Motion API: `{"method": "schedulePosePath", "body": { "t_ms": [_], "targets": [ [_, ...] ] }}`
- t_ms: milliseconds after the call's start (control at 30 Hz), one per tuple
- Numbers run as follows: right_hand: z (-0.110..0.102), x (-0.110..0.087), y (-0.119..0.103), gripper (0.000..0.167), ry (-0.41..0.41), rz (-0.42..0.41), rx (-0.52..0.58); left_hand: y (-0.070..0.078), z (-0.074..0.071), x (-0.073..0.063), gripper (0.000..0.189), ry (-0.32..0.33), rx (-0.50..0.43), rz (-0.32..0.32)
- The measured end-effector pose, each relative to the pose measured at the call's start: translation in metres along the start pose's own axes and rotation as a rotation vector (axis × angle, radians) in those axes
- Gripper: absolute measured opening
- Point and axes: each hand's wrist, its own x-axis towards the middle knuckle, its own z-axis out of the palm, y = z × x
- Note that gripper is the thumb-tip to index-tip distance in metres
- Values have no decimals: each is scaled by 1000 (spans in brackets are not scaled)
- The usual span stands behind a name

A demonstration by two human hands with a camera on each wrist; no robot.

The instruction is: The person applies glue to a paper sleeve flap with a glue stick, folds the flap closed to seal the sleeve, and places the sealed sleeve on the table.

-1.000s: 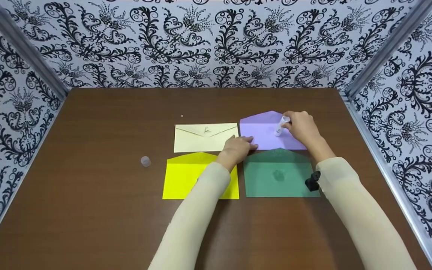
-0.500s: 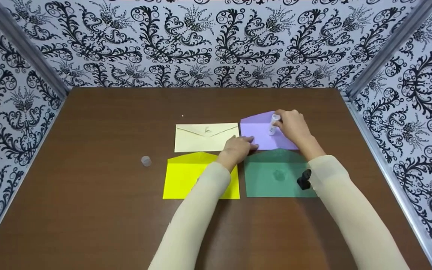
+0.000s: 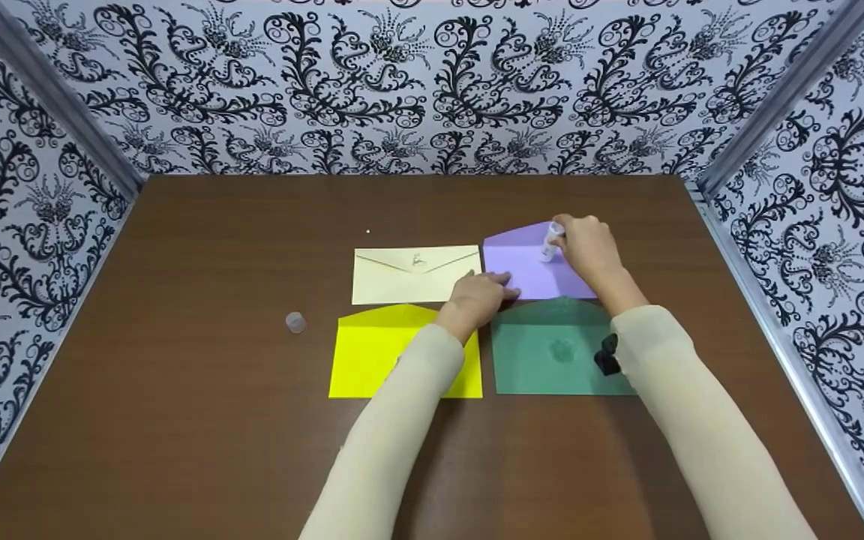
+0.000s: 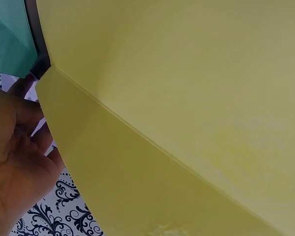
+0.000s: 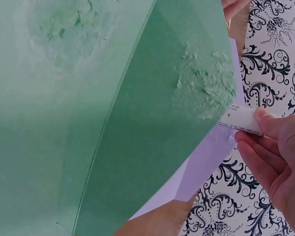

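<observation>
A purple envelope (image 3: 526, 277) lies with its flap open toward the back wall. My right hand (image 3: 589, 244) pinches a white glue stick (image 3: 552, 241), whose lower end stands at the envelope's body, slightly tilted. In the right wrist view the glue stick (image 5: 243, 119) sits between thumb and fingers, its tip hidden by the green envelope (image 5: 132, 132). My left hand (image 3: 477, 296) presses on the purple envelope's lower left corner with extended fingers. The green envelope bears crumbly glue patches on body and flap. A yellow envelope (image 3: 372, 360) lies under the left forearm, its flap open.
A cream envelope (image 3: 409, 285) with its flap folded down lies left of the purple one. The small translucent cap (image 3: 295, 322) stands further left on the brown table (image 3: 199, 420). Patterned walls (image 3: 432, 90) enclose the table's back and sides.
My right hand has moved the glue stick leftward over the purple envelope, then slightly back toward the far side. The left hand has stayed in place.
</observation>
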Motion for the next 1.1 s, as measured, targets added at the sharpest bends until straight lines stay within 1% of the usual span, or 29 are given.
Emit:
{"method": "schedulePosePath", "body": {
  "t_ms": [133, 267, 467, 700, 833, 1100],
  "targets": [
    [-2, 1, 5, 31, 18, 1, -11, 1, 0, -1, 57, -1, -9, -5],
    [-5, 0, 11, 29, 17, -5, -18, 1, 0, 0, 56, 0, -11, -11],
    [-11, -4, 13, 29, -17, -11, -33, 1, 2, 1, 56, -1, -26, -16],
    [-16, -11, 14, 27, -43, -31, -43, 0, 2, 1, 57, 11, -11, 0],
    [-18, -14, 13, 28, -49, -36, -31, -1, 2, 1, 56, 9, -18, 1],
    [-18, -16, 4, 30, -66, -47, -10, -1, 2, 2, 59, -17, 6, -1]
  ]
}}
